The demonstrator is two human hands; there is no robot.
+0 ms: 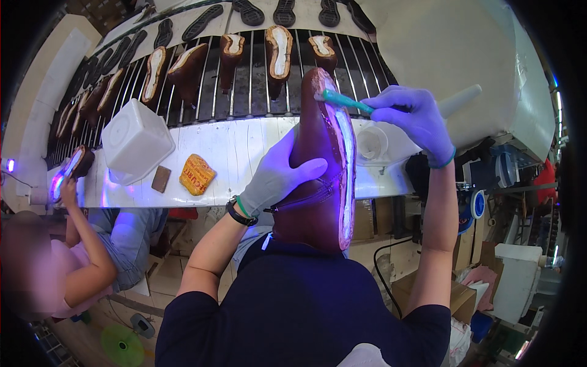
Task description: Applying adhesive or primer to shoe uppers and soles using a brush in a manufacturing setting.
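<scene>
A dark brown boot upper (310,205) stands tilted in front of my body, its unsoled bottom turned to the right and showing a pale strip with a pinkish rim. My left hand (276,174), in a pale glove, is closed around the boot's side, thumb across the leather. Between the fingers of my gloved right hand (417,117) is a brush with a teal handle (347,101). Its tip touches the bottom edge near the boot's upper end. A small white tub (372,143) is on the bench below my right hand, partly hidden.
An upturned white container (137,142), a brown block (161,178) and a yellow packet (197,174) lie on the white bench (244,144). Behind, a metal rack (214,107) bears several boot uppers, with black soles (247,12) beyond. At left, a co-worker's hand (68,191) holds another boot.
</scene>
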